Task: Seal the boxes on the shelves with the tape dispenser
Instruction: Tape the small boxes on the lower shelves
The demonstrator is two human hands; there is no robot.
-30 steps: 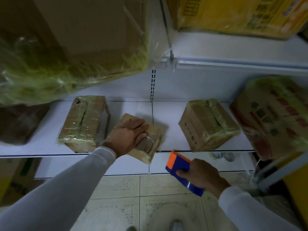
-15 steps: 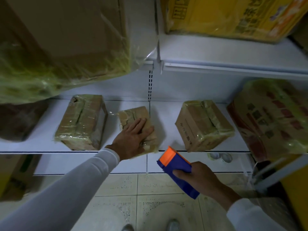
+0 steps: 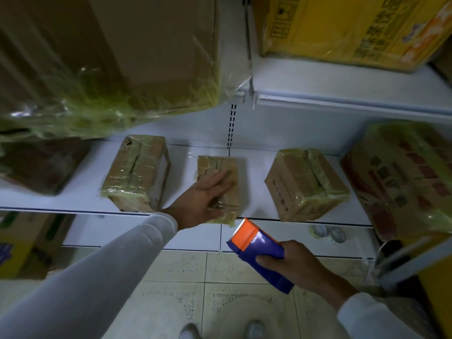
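1. Small box (image 3: pixel 217 184) is sitting mid-shelf at the front edge of the white shelf (image 3: pixel 256 182), between two bigger taped boxes.
2. It's looking crumpled, already wrapped in yellowish tape.
3. Left hand (image 3: pixel 205 196) is lying flat on it, fingers straight, pinning it down.
4. Right hand (image 3: pixel 293 265) is gripping the tape dispenser (image 3: pixel 259 250), just below the box's near end.
5. I'd be pressing down hard, starting tape over the near edge, pulling straight along the seam.

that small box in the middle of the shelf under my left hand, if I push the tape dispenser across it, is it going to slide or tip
It may slide: the small box is wrapped in glossy film and sits on a smooth white shelf. Tipping looks unlikely, since it lies low and flat. Your left hand pressing flat on top should pin it while the right hand brings in the tape dispenser.
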